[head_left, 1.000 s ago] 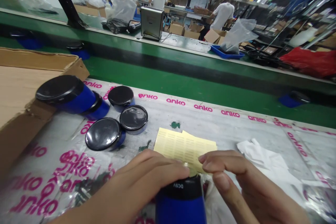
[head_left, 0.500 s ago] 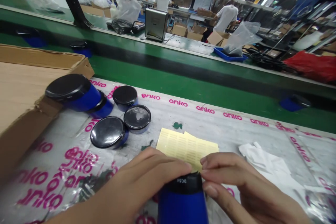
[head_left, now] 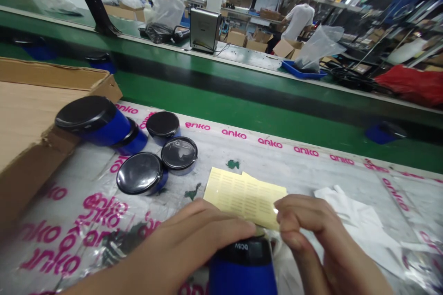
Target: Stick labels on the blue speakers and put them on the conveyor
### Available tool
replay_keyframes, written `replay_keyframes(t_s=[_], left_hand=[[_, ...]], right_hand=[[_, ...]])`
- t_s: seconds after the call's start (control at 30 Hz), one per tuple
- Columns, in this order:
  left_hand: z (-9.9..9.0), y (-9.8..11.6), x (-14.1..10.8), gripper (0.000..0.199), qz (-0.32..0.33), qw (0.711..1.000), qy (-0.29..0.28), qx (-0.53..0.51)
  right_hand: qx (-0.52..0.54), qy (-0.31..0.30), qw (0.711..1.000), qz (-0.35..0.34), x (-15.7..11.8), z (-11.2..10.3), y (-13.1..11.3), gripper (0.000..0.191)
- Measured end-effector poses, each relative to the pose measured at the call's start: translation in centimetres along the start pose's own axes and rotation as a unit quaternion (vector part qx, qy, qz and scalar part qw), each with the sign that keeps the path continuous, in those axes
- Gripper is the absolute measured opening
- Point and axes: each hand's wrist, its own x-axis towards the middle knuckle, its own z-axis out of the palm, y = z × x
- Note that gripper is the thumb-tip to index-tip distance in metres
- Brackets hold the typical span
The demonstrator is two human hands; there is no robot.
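Note:
A blue cylindrical device [head_left: 240,279] with a black end band marked "DC5V" stands at the bottom centre, its lower part cut off by the frame. My left hand [head_left: 194,235] lies over its top and left side, holding it steady. Just right of the device's top, my right hand [head_left: 311,226] is in a pinch. A small pale glint shows at its fingertips, but what they hold is too small to name. Behind both hands lies a yellow sheet [head_left: 242,191] with rows of small printed labels, its near edge partly covered by my fingers.
Several blue-and-black devices [head_left: 140,173] stand at the left, one leaning on a cardboard box [head_left: 51,143]. A crumpled white cloth or paper [head_left: 356,216] lies at the right. Beyond the plastic-covered table, a green belt [head_left: 221,87] carries similar devices. Two people work in the background.
My right hand has drawn slightly away from the device's top, and its fingers have closed into a tighter pinch. The left hand stays on the device. Devices on the belt have shifted left.

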Motion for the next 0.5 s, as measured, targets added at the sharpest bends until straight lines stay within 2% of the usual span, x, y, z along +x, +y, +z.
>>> replay_keyframes(t_s=[0.1,0.17,0.27,0.37,0.43,0.5], left_hand=[[0.6,-0.3,-0.1,0.058,-0.012,1.000,-0.005,-0.014],[0.9,0.1,-0.2,0.052,-0.046,0.998,0.007,-0.037],[0.8,1.0,-0.4,0.046,-0.117,0.990,0.040,-0.071],[0.3,1.8,-0.5,0.046,-0.188,0.977,0.049,-0.083],[0.0,2.0,-0.5,0.044,-0.197,0.974,0.060,-0.092],[-0.1,2.0,-0.4,0.044,-0.184,0.976,0.065,-0.094]], right_hand=[[0.001,0.058,0.996,0.069,-0.2,-0.3,0.2,0.011],[0.024,0.060,0.992,0.104,-0.1,-0.8,0.5,0.012],[0.103,-0.032,0.989,0.104,0.0,-1.9,1.0,0.017],[0.174,-0.139,0.970,0.101,0.1,-2.5,1.4,0.039],[0.187,-0.174,0.959,0.125,0.4,-2.5,1.2,0.046],[0.202,-0.185,0.948,0.165,0.7,-2.3,0.6,0.047]])
